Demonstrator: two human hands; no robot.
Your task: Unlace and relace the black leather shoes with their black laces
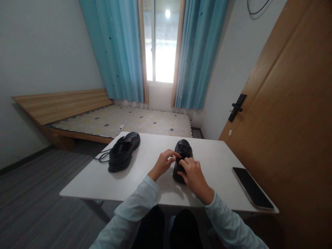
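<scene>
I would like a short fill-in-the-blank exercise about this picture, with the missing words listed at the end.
1. The left hand and the right hand are at the same shoe, whose colour is ____.
2. The other shoe, with loose laces beside it, is touched by ____ hand.
3. As the person sees it, the dark-screened device lies on the table to the ____ of both shoes.

Missing words: black; neither; right.

2 blk shoes (126,152) (183,146), wht table (150,147), lt-blue sleeves (141,199) (225,216), blue curtains (120,52) (201,55) w/ dk specks, brn door (293,131).
</scene>
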